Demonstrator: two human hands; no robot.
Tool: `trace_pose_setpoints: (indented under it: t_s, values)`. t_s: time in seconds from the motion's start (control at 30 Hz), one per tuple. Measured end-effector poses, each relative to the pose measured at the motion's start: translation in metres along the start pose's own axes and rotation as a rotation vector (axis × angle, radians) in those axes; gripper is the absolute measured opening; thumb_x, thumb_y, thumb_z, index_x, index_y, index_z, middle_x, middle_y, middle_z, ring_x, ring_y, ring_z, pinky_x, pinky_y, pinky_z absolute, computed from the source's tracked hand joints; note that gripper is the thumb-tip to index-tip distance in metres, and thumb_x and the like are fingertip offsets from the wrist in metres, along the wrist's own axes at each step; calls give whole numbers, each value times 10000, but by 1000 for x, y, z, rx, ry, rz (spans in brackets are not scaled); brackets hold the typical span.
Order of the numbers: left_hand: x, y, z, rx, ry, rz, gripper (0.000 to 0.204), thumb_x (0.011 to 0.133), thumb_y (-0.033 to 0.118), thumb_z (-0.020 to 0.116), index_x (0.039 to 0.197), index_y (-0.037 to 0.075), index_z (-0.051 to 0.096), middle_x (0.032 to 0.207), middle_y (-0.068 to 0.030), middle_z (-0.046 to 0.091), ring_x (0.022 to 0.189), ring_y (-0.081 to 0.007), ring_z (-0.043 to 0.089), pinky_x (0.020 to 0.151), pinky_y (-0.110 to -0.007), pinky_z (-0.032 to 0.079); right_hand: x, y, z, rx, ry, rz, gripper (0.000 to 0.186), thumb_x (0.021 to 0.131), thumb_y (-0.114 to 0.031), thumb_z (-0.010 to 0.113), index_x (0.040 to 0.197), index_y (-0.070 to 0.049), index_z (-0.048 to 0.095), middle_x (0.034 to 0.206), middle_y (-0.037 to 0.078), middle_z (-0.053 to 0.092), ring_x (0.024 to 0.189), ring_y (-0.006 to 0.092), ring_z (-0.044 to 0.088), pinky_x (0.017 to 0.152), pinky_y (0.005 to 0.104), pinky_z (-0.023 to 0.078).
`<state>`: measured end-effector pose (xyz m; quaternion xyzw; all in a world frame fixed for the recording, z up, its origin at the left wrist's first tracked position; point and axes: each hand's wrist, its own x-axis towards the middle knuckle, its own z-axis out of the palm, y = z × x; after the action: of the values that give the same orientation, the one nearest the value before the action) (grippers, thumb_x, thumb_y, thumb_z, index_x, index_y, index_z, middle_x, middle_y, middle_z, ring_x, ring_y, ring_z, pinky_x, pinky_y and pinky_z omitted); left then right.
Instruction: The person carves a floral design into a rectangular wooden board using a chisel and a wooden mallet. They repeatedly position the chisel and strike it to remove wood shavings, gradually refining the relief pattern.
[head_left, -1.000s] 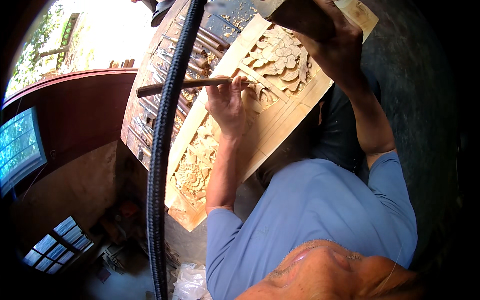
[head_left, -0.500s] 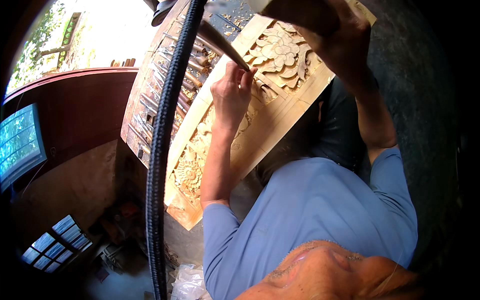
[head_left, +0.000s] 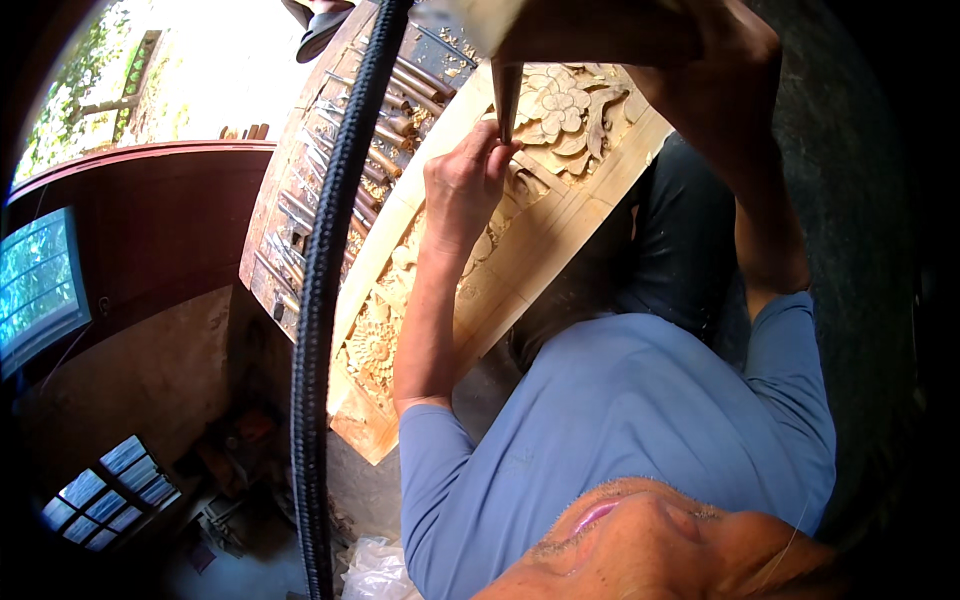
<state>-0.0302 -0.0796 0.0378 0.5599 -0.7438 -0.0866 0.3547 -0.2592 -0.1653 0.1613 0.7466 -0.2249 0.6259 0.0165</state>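
Observation:
My left hand (head_left: 463,180) is closed around the lower part of a carving chisel (head_left: 508,105), which now stands nearly upright. Its cutting tip is hidden by my fingers. Below it lies a long pale wooden panel (head_left: 535,258) carved in relief, with a flower and leaves (head_left: 556,108) at the far part and a round blossom (head_left: 372,345) at the near left. My right hand (head_left: 722,85), in shadow, grips a wooden mallet (head_left: 605,32). The mallet's head overlaps the chisel's upper end; whether they touch I cannot tell.
Left of the panel, several chisels and gouges (head_left: 385,160) lie among wood shavings on a wooden bench (head_left: 262,250). A black braided cable (head_left: 318,300) crosses the view from top to bottom. A clear plastic bag (head_left: 378,568) lies on the floor. At the top, another person's foot (head_left: 325,30) shows.
The chisel has swung from a leftward slant to nearly upright. The mallet and my right hand have shifted right and slightly down. My left hand stays almost in place.

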Motion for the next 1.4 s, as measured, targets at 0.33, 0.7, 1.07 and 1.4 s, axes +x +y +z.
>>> trace_pose_setpoints:
  t_s: [0.33, 0.7, 1.07, 1.4]
  values:
    - [-11, 1, 5, -4, 73, 5, 156, 928, 127, 770, 1027, 70, 664, 740, -106, 725, 629, -276, 723, 554, -394, 554, 0, 7, -19, -343, -225, -153, 543, 786, -83, 806, 1314, -57, 676, 1137, 150, 760, 1018, 255, 759, 829, 360, 592]
    - [-55, 24, -16, -422, 387, -432, 102, 998, 0, 657, 1078, -6, 594, 886, -128, 774, 840, -198, 778, 748, -299, 600, -73, 53, 1, -388, -340, 376, 712, 763, -124, 852, 1422, -257, 621, 1064, 70, 739, 917, 307, 727, 787, 410, 590]
    - [-71, 15, -6, -388, 388, -357, 213, 960, 10, 744, 1123, -23, 612, 852, -126, 765, 809, -170, 772, 692, -270, 592, -81, 35, 14, -298, -537, 430, 709, 751, -140, 840, 1414, -252, 618, 1088, 59, 743, 936, 314, 714, 796, 421, 584]
    - [-67, 18, -7, -383, 390, -346, 169, 947, 24, 737, 1084, -19, 648, 839, -120, 767, 770, -180, 766, 663, -299, 588, -80, 34, 16, -262, -549, 430, 672, 750, -119, 824, 1385, -231, 632, 1065, 71, 745, 947, 311, 717, 811, 419, 586]
